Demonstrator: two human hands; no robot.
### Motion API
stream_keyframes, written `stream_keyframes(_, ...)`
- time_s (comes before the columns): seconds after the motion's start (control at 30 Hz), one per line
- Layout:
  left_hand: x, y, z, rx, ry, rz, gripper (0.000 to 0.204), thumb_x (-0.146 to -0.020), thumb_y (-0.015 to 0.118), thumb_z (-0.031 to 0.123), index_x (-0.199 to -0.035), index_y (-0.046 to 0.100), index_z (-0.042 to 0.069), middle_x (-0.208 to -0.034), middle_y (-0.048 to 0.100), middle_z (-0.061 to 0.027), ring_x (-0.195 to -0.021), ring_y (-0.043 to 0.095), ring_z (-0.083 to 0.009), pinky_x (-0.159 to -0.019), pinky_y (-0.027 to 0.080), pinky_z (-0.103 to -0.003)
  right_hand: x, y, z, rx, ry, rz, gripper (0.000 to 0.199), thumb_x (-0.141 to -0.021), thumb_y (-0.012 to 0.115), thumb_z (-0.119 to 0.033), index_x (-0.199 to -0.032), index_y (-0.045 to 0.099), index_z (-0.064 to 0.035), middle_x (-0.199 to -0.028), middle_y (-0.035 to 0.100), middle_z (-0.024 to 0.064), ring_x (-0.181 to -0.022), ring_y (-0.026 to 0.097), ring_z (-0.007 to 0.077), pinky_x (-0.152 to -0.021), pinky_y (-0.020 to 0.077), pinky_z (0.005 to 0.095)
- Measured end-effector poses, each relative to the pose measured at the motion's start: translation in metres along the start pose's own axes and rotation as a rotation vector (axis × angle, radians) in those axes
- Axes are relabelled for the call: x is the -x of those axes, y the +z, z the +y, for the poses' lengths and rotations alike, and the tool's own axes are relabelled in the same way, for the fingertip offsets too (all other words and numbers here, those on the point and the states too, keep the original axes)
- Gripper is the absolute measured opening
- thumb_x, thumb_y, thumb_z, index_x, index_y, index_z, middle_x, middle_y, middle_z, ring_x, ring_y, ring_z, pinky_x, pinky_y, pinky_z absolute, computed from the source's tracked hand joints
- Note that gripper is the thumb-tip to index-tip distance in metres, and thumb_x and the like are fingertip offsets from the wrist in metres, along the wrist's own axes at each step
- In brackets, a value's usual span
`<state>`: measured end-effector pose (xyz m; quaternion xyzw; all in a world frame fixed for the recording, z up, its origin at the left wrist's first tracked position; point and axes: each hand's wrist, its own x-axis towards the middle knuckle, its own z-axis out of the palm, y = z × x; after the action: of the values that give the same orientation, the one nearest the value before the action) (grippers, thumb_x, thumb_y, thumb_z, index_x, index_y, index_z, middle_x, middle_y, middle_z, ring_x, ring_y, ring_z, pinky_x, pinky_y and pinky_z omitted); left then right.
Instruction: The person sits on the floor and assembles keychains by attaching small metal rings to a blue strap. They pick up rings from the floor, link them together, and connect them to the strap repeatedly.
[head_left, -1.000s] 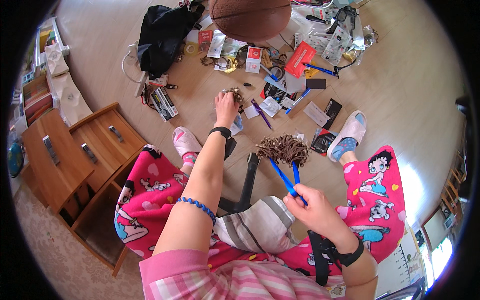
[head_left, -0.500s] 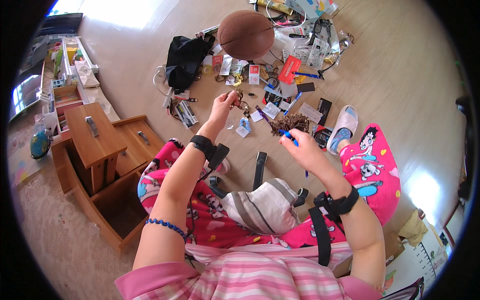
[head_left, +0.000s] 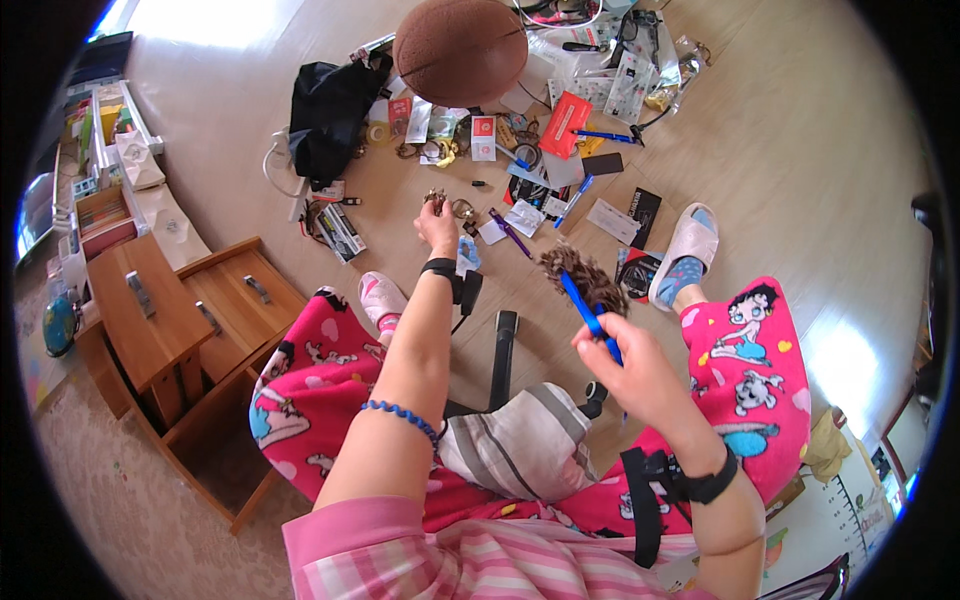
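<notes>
My right hand (head_left: pixel 632 372) is closed around blue pens (head_left: pixel 583 305), which point up and away from me. Just beyond the pens is a fluffy brown thing (head_left: pixel 580 272); whether it is held with them or lies behind them, I cannot tell. Further forward and left, my left hand (head_left: pixel 438 228) pinches a small brown, shiny thing (head_left: pixel 436 198) whose kind is unclear. Beside that hand on the floor lie a round metallic-looking item (head_left: pixel 463 209), a light-blue item (head_left: pixel 467 254) and a purple pen (head_left: pixel 512 234).
A brown ball (head_left: pixel 460 52) sits among scattered cards, pens, cables and packets. Left of it are a black bag (head_left: pixel 335 120) and battery-like sticks (head_left: pixel 340 232). Wooden drawers (head_left: pixel 150 315) stand at left. A chair leg (head_left: pixel 503 360) and striped cloth (head_left: pixel 515 440) are between my legs.
My right hand has drawn back toward me with the blue pens, and the fluffy brown thing shows more fully. My left hand still pinches the small brown thing. The view has shifted slightly.
</notes>
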<state>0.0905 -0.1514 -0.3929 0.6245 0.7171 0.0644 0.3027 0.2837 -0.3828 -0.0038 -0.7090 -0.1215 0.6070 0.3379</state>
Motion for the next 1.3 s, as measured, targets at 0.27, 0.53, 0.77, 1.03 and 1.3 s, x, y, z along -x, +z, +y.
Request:
stream_keyframes(0.27,-0.002,0.026,0.006,-0.461,0.212,-0.066,0.045,-0.074,0.075,0.027,-0.110,0.056,0.007,-0.108,0.062,-0.0110,-0.109,0.050,-0.0341,-0.093,0.038,-0.047,-0.009,0.002,-0.020,-0.107,0.105,-0.045,0.012,-0.091,0.057,-0.012,-0.094,0.056,-0.0008,-0.063,0.045,-0.0036,-0.057,0.039,0.0038,-0.052,0.0343,0.0233)
stream_keyframes(0.53,-0.003,0.002,0.018,-0.438,0.176,-0.239,0.028,-0.084,0.061,0.030,-0.098,0.066,0.007,-0.100,0.067,-0.0115,-0.106,0.053,-0.0327,-0.093,0.036,-0.048,-0.011,0.006,-0.003,-0.103,0.025,-0.004,0.014,-0.091,0.057,-0.014,-0.094,0.059,-0.0008,-0.071,0.057,0.0020,-0.062,0.050,0.0072,-0.058,0.0408,0.0251)
stream_keyframes(0.77,0.053,-0.132,0.106,0.316,0.111,-0.647,0.024,-0.082,0.068,0.027,-0.094,0.069,0.006,-0.083,0.070,-0.0016,-0.077,0.062,-0.0148,-0.075,0.044,-0.028,-0.019,0.018,0.005,0.022,-0.199,0.103,0.029,-0.098,0.046,-0.023,-0.105,0.063,-0.0012,-0.069,0.051,-0.0002,-0.065,0.049,0.0081,-0.060,0.0413,0.0254)
stream_keyframes(1.03,0.202,-0.261,0.189,0.675,-0.164,-1.026,0.021,-0.090,0.062,0.026,-0.103,0.065,0.009,-0.094,0.066,0.0011,-0.086,0.059,-0.0088,-0.082,0.042,-0.029,-0.010,0.028,-0.006,0.017,-0.391,0.074,0.026,-0.094,0.056,-0.020,-0.101,0.066,0.0030,-0.072,0.062,0.0041,-0.069,0.057,0.0091,-0.065,0.0470,0.0264)
stream_keyframes(1.3,0.212,-0.265,0.201,0.943,-0.044,-1.258,0.032,-0.094,0.043,0.008,-0.122,0.057,0.003,-0.106,0.063,-0.0044,-0.090,0.057,-0.0111,-0.084,0.043,-0.027,-0.021,0.025,-0.003,-0.059,-0.491,0.210,0.024,-0.092,0.058,-0.013,-0.099,0.064,0.0090,-0.084,0.065,0.0062,-0.077,0.059,0.0103,-0.067,0.0468,0.0253)
